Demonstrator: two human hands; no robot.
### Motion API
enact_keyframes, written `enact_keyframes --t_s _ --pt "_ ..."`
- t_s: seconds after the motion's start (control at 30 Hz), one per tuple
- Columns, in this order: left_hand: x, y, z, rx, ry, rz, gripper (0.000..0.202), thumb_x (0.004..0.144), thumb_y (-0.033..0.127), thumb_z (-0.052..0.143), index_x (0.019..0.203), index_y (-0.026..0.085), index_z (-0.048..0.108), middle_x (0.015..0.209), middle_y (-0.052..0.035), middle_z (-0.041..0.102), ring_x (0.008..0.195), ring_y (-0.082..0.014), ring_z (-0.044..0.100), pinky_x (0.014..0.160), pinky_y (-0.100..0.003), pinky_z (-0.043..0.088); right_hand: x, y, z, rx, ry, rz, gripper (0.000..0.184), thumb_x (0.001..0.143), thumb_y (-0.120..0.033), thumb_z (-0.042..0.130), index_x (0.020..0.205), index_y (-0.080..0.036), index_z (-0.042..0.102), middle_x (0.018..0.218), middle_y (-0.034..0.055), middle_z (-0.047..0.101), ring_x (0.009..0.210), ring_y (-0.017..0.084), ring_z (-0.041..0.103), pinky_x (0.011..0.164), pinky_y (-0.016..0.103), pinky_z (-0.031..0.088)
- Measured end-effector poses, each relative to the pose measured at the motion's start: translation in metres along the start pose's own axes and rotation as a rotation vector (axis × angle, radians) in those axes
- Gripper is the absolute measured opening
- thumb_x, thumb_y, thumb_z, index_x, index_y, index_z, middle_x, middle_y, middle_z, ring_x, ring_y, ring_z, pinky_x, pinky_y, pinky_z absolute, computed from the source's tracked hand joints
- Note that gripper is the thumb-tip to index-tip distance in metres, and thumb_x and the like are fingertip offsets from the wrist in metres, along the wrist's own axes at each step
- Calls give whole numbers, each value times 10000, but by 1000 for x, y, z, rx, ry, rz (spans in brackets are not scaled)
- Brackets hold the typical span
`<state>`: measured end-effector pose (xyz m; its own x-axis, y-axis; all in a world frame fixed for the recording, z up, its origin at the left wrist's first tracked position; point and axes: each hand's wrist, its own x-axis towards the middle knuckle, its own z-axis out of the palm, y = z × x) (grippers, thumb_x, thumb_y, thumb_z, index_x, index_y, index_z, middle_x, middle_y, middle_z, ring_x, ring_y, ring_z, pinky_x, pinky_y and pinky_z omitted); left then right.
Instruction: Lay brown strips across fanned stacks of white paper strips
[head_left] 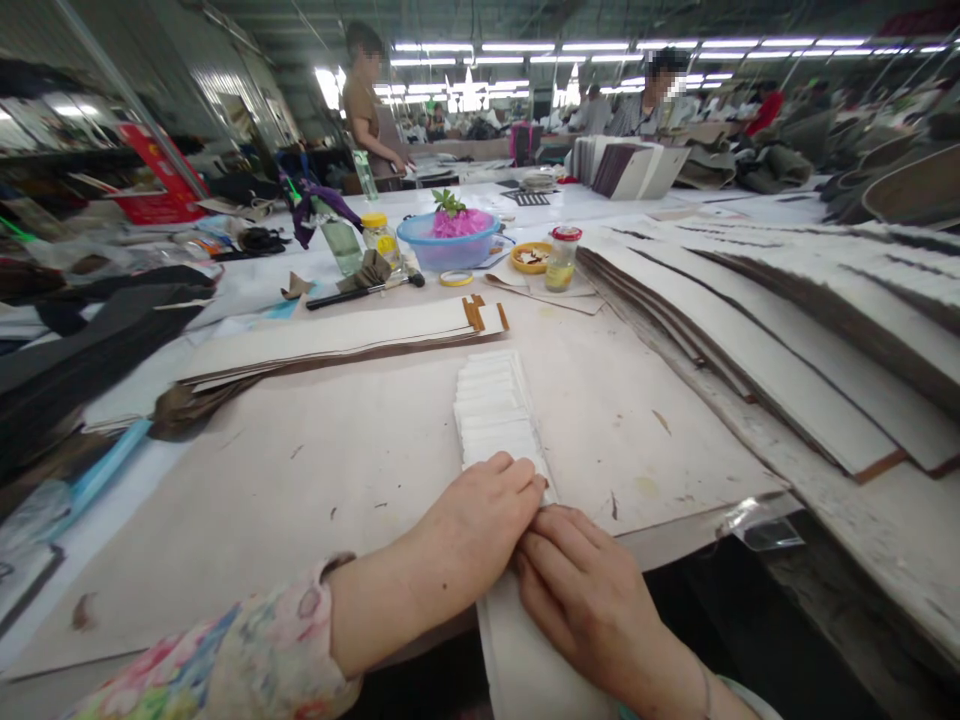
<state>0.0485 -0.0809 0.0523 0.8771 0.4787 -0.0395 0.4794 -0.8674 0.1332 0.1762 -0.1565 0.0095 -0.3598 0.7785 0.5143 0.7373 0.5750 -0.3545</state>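
A long white strip (525, 650) runs from the table's near edge toward me. Beyond my hands, a fanned stack of white pieces (495, 405) lies in line with it on the paper-covered table. My left hand (484, 510) is closed over the near end of the stack, its fingers curled down and thumb hidden. My right hand (581, 590) touches the left one and is wrapped round the strip's right side. The exact spot where the fingertips press is hidden beneath both hands.
Brown-backed white panels (337, 335) are stacked left of centre; larger panels (780, 340) overlap at right. Farther back stand a blue basin (424, 245), a red-lidded jar (561, 262), a yellow dish (531, 258) and a black-handled brush (360, 292). Other people work beyond.
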Motion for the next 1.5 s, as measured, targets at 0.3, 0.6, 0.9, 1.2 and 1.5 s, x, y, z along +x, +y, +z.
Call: enact_keyframes --t_s 0.3,0.6,0.9,1.2,1.5 --pt "-5 -10 8 -219 128 -211 100 839 239 463 848 174 539 879 -32 524 841 -179 466 726 -298 401 12 18 -4 -4 31 171 266 828 -240 474 1082 -167 450 1021 112 543 977 241 502 835 447 427" --pt "-28 -27 5 -468 176 -289 151 743 232 577 879 174 550 919 -32 542 913 -187 475 811 -308 393 16 28 -3 -55 -133 86 431 851 -267 440 1257 -162 342 1103 112 556 1038 222 499 886 454 418" --pt "-32 -22 11 -370 180 -232 89 814 228 505 864 169 549 912 -40 537 898 -186 470 794 -315 387 21 25 -3 -73 -199 -42 391 861 -176 367 1251 -143 370 1057 107 589 999 211 528 867 441 454" --pt "-42 -28 15 -486 248 -224 98 810 248 524 864 171 553 927 -35 534 907 -170 469 800 -280 379 20 21 -3 -228 -271 -108 362 888 -190 343 1231 -98 410 1021 127 585 912 226 545 787 404 496" --pt "-57 -33 25 -618 315 -283 135 786 236 549 898 162 535 915 -28 540 889 -154 479 799 -260 384 31 20 -5 -208 -334 -120 339 884 -176 341 1204 -129 442 1016 113 547 904 224 510 806 406 453"
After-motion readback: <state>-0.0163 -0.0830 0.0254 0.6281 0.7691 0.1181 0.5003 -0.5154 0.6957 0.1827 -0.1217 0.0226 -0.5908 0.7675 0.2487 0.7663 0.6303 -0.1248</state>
